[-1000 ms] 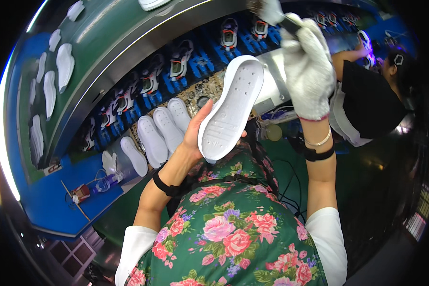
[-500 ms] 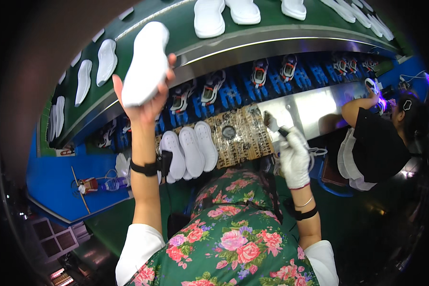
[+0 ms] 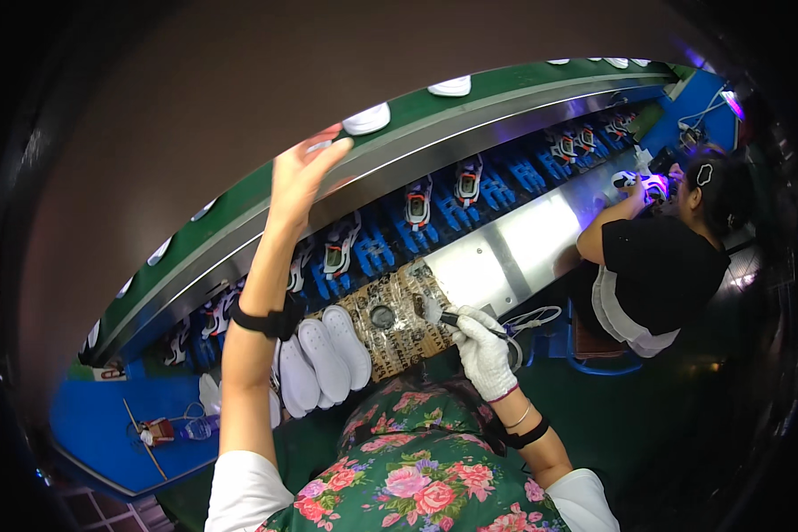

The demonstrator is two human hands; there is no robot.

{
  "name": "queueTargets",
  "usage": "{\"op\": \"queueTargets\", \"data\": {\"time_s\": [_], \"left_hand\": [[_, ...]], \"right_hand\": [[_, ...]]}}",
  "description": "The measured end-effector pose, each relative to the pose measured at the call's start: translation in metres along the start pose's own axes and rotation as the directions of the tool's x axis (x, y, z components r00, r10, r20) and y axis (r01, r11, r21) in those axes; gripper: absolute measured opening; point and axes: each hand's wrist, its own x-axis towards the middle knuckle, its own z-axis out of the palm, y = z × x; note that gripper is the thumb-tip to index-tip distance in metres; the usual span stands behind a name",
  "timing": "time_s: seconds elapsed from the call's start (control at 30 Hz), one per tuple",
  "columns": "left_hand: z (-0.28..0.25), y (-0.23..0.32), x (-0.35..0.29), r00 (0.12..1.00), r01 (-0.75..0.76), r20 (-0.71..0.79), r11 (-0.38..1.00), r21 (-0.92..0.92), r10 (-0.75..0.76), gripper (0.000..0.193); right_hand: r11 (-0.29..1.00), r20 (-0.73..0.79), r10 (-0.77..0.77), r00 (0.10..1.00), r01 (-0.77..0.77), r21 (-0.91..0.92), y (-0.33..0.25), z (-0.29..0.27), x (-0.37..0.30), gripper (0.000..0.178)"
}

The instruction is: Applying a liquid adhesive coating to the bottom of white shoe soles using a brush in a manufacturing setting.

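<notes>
My left hand (image 3: 300, 177) reaches up to the green conveyor belt, thumb and fingers apart, its fingertips partly cut off by the dark rim. A white shoe sole (image 3: 366, 120) lies on the belt just right of those fingers. In a white knitted glove, my right hand (image 3: 488, 355) is closed round a dark-handled brush (image 3: 449, 317). The brush's pale head hangs over the taped cardboard (image 3: 399, 341) on the bench. Left of the cardboard, several white soles (image 3: 328, 359) stand side by side, beneath my left forearm.
Beyond the bench, a lower line carries shoe uppers (image 3: 418, 204) on blue racks. A metal bench top (image 3: 523, 239) extends right towards a co-worker (image 3: 661, 266) handling a shoe under violet light. A blue table (image 3: 106, 434) holds a stick and a bottle at left.
My left hand has moved up and right to the belt; the sole it held no longer shows plainly in it. The view has turned, and the brush is now over the cardboard.
</notes>
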Motion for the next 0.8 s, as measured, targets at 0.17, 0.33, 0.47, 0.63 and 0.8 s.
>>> {"op": "queueTargets", "data": {"time_s": [0.17,0.33,0.47,0.63,0.8], "left_hand": [[0.078,0.005,0.099,0.940,-0.244,0.340,0.756,0.607,0.030,0.069],[0.034,-0.100,0.209,0.970,-0.243,0.213,0.384,0.891,0.120,0.080],[0.095,-0.082,0.223,0.955,-0.288,0.297,0.257,0.922,0.006,0.087],[0.114,-0.023,0.208,0.846,-0.166,0.409,0.560,0.812,-0.342,0.081],[0.114,-0.020,0.169,0.865,-0.253,0.472,0.660,0.707,-0.173,0.068]], "right_hand": [[0.999,-0.012,-0.044,0.999,0.044,0.003,-0.009,-0.007,-0.007,0.018],[0.999,0.025,-0.024,0.999,0.025,-0.035,-0.002,-0.006,-0.015,0.018],[0.997,-0.103,-0.076,0.992,0.073,-0.034,-0.029,-0.041,-0.020,0.018],[0.997,-0.178,-0.080,0.981,0.077,-0.024,-0.052,-0.071,-0.018,0.018],[0.997,-0.132,-0.013,0.991,0.004,-0.072,-0.059,-0.069,-0.004,0.017]]}}
